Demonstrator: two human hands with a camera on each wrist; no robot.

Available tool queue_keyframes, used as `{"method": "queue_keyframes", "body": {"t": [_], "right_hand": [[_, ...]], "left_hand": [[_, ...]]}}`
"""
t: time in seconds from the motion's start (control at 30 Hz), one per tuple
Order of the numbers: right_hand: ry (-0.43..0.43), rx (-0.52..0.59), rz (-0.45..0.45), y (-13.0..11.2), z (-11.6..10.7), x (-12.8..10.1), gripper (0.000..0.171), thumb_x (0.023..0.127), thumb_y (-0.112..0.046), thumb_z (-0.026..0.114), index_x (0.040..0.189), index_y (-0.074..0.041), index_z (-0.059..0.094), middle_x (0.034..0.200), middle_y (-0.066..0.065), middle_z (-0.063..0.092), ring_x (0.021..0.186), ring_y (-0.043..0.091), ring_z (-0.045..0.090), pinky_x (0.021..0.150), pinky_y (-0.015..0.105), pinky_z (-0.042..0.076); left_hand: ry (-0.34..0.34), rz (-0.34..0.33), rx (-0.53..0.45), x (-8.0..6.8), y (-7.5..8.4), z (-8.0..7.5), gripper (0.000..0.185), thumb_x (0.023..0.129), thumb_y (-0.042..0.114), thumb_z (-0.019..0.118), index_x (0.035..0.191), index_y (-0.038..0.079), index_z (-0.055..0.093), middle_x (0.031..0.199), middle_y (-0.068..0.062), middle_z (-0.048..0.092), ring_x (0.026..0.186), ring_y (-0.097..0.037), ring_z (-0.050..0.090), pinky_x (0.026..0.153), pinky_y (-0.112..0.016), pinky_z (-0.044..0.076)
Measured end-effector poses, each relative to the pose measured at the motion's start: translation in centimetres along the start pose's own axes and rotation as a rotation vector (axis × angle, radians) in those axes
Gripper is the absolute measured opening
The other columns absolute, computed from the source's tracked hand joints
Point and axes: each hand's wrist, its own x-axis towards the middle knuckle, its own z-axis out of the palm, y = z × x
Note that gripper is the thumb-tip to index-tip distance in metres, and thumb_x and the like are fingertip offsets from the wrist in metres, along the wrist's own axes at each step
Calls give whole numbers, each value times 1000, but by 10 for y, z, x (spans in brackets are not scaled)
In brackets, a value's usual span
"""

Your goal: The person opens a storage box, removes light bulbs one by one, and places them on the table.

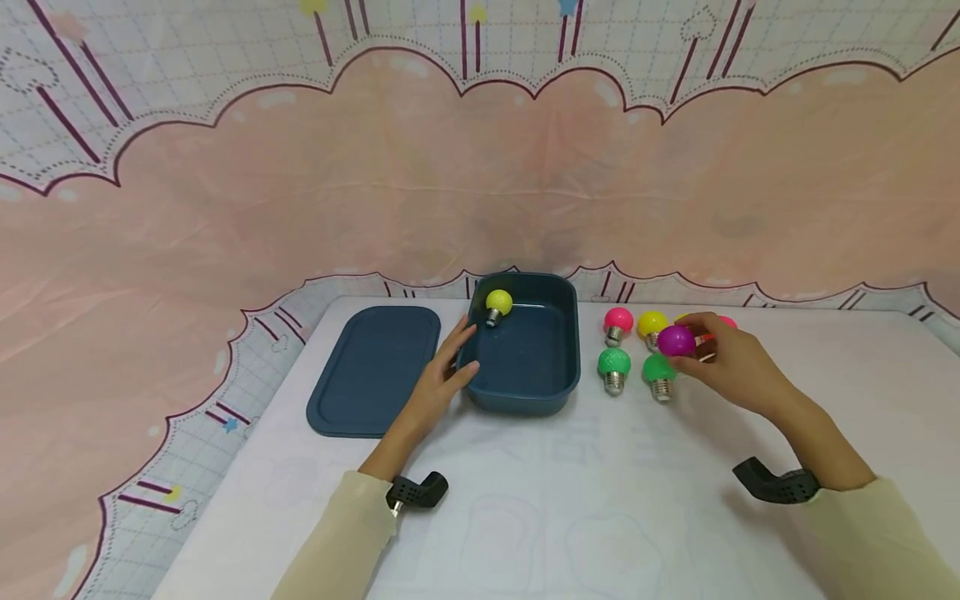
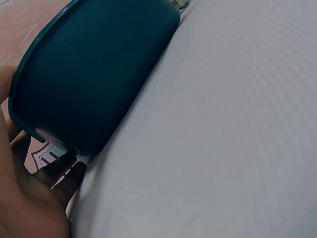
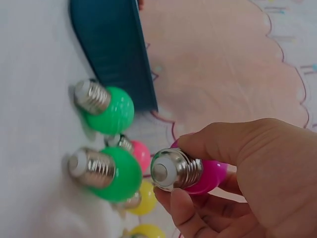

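My right hand (image 1: 738, 367) pinches a purple light bulb (image 1: 677, 341) between thumb and fingers, above the loose bulbs. In the right wrist view its metal screw base (image 3: 178, 169) faces the camera. My left hand (image 1: 435, 387) touches the left side of a dark blue plastic box (image 1: 525, 406), fingers fairly straight along its wall. Inside the box, near its far left corner, lies one yellow bulb (image 1: 498, 302). Two green bulbs, one on the left (image 1: 614, 365) and one on the right (image 1: 659, 371), lie nearest below the purple one.
Behind the green bulbs are a pink bulb (image 1: 618, 320) and a yellow bulb (image 1: 651, 324); others are partly hidden by my right hand. A flat blue lid (image 1: 375, 367) lies left of the box on the white table (image 1: 570, 517). A patterned cloth (image 1: 480, 183) hangs behind.
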Motion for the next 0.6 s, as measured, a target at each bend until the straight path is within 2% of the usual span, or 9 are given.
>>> {"method": "queue_keyframes", "body": {"t": [0.33, 0.6], "right_hand": [[-89, 38, 137, 32, -8, -10, 65, 89, -28, 69, 130, 10, 37, 120, 29, 49, 105, 45, 53, 76, 46, 54], [-144, 43, 198, 48, -2, -9, 69, 87, -31, 70, 130, 11, 36, 119, 29, 48, 106, 46, 50, 75, 43, 55]], "left_hand": [[-3, 4, 9, 1, 0, 1, 53, 99, 3, 49, 148, -3, 29, 158, -17, 10, 144, -31, 8, 110, -55, 18], [1, 6, 8, 1, -2, 1, 54, 98, 1, 48, 148, -2, 29, 158, -16, 10, 144, -30, 8, 111, -54, 17]]}}
